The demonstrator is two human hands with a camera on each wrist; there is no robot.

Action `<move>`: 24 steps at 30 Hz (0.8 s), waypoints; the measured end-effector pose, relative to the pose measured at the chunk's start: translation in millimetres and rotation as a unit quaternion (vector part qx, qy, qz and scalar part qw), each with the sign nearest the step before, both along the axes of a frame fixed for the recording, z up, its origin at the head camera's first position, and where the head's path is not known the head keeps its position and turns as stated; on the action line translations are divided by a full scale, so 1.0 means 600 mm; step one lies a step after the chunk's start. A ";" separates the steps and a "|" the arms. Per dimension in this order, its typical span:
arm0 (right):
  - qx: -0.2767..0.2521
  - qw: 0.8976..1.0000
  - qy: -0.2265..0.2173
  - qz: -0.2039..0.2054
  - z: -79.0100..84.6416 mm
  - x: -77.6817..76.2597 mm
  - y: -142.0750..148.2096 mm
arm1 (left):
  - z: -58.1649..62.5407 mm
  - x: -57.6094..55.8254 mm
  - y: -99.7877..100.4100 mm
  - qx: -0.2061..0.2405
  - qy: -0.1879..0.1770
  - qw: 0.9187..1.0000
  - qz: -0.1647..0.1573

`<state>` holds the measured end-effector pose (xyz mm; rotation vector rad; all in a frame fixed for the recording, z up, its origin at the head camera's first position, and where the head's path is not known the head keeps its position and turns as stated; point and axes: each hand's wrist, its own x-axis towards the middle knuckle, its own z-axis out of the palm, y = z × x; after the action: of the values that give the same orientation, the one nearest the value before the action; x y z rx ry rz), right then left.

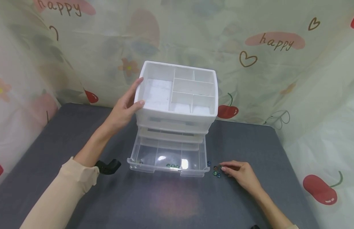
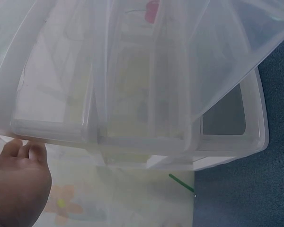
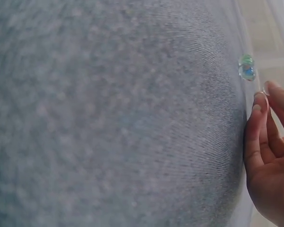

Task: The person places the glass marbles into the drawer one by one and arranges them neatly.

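A white drawer organizer [image 1: 154,111] with a divided top tray stands at the table's middle, its clear lower drawer [image 1: 168,146] pulled out. My left hand [image 1: 123,106] grips the organizer's left side, thumb and fingers at the top rim; in the left wrist view the fingertips [image 2: 37,151] meet the side edge. Several glass marbles [image 1: 215,173] lie on the table right of the drawer. Above them my right hand [image 1: 242,173] pinches a marble [image 1: 221,168] between thumb and forefinger, mostly covered by the fingertips. Several green marbles [image 1: 172,165] sit inside the drawer near its front.
The dark grey table [image 1: 177,200] carries the organizer. A printed curtain [image 1: 234,19] hangs behind and at both sides. A black strap [image 1: 108,167] is at the left wrist.
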<state>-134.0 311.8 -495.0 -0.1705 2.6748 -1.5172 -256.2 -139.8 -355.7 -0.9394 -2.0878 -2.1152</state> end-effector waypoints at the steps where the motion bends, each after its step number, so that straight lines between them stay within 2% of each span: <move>1: -0.007 1.000 -0.005 -0.002 0.002 0.000 0.000 | 0.000 0.000 0.000 0.000 0.000 1.000 0.000; 8: -0.027 0.999 -0.027 -0.001 0.013 -0.002 -0.006 | 0.002 0.000 0.000 -0.002 0.001 1.000 -0.002; 24: -0.012 0.999 -0.018 0.024 0.065 -0.007 -0.027 | 0.001 0.002 0.000 -0.003 -0.008 1.000 0.009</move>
<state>-138.2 295.7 -456.1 -0.2039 2.6062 -1.5230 -255.1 -139.9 -355.1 -0.9031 -2.1029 -2.1153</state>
